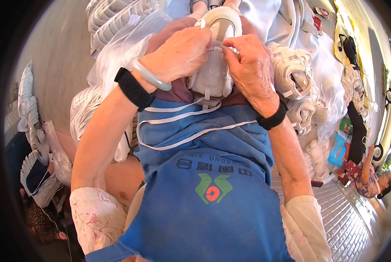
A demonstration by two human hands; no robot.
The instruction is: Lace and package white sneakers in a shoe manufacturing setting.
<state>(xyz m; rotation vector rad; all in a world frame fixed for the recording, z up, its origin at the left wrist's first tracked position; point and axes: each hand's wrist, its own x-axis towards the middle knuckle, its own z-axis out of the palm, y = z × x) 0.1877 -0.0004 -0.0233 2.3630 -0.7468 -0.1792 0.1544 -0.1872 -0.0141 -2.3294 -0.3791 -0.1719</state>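
Observation:
A white and beige mesh sneaker (210, 81) rests on my lap, toe pointing away from me. My left hand (180, 52), with a pale bangle and a black wristband, is closed at the left of the lacing. My right hand (251, 65), also banded in black, pinches thumb to forefinger at the opposite side. Between the two hands a short strand of white shoelace crosses the shoe. More white shoelace (178, 117) trails in loops over my blue apron (213, 192). The fingertips of my left hand are partly hidden.
Several similar shoes (291, 72) lie to the right among clear plastic bags (328, 74). Bundles of pale shoe parts (116, 22) lie at the upper left, and white laces (40, 183) hang at far left. Another person (370, 179) sits at the far right near a blue plastic jug (336, 150).

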